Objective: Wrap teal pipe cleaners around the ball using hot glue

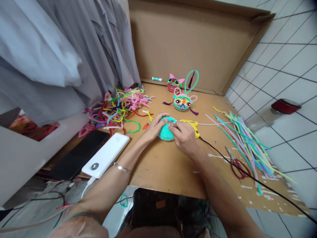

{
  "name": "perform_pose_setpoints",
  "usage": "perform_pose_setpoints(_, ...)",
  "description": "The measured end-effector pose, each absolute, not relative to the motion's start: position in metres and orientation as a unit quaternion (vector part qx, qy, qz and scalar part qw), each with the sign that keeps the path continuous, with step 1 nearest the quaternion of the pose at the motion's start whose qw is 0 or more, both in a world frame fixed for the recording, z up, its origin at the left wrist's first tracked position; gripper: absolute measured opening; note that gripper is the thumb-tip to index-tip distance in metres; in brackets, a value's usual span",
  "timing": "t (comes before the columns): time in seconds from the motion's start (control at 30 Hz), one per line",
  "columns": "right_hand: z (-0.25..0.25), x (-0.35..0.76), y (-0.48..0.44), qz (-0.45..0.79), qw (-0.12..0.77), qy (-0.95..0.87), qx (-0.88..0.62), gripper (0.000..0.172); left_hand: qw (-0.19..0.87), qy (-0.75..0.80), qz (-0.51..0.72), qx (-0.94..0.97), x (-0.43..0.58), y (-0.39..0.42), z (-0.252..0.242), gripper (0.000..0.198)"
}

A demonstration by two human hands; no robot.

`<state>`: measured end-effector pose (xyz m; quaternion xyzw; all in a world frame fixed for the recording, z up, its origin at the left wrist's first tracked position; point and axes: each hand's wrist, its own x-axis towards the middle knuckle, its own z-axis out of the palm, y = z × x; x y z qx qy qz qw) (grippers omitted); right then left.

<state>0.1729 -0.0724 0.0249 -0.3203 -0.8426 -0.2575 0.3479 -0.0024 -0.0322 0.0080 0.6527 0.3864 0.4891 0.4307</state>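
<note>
A round turquoise bowl-like piece (166,133), which looks wound from fuzzy pipe cleaner, sits between my hands above the table. My left hand (156,125) curls around its left side and far rim, gripping it. At its right rim, my right hand (184,134) has thumb and fingers pinched together; whether a small strand lies between them is hidden. Just behind the right hand lies a yellow glue gun (194,125), its black cord running off to the lower right. A bent yellow pipe-cleaner piece (150,115) and orange scraps (146,126) rest near my left fingers.
Tangled pipe cleaners (119,105) are heaped at left, straight ones (245,142) at right by red-handled scissors (239,165). Two decorated animal heads (182,101) and a glue stick (157,79) stand at the back. A white power bank (106,155) and black phone (79,153) lie left.
</note>
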Motion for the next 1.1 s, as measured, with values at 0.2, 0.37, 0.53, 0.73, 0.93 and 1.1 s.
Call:
perform_pose_setpoints(0.2, 0.027, 0.173, -0.075, -0.174, 0.387, -0.85, -0.313, 0.023, 0.434, 0.363, 0.508, 0.65, -0.001, -0.032, 0.01, 0.041)
perform_pose_setpoints(0.37, 0.031, 0.177, -0.076, -0.015, 0.484, -0.796, -0.362, 0.026, 0.431, 0.339, 0.512, 0.661, -0.002, -0.032, 0.01, 0.041)
perform_pose_setpoints(0.53, 0.027, 0.181, -0.069, 0.022, 0.477, -0.774, -0.415, 0.03, 0.424, 0.35, 0.506, 0.665, -0.001, -0.032, 0.009, 0.042)
perform_pose_setpoints(0.73, 0.022, 0.181, -0.064, 0.008, 0.456, -0.781, -0.426, 0.033, 0.415, 0.356, 0.504, 0.669, 0.0, -0.03, 0.008, 0.042)
perform_pose_setpoints(0.93, 0.021, 0.179, -0.063, -0.004, 0.458, -0.784, -0.419, 0.033, 0.413, 0.366, 0.493, 0.672, 0.0, -0.033, 0.01, 0.041)
perform_pose_setpoints(1.1, 0.02, 0.181, -0.062, -0.026, 0.446, -0.788, -0.424, 0.03, 0.41, 0.364, 0.488, 0.679, -0.001, -0.036, 0.013, 0.039)
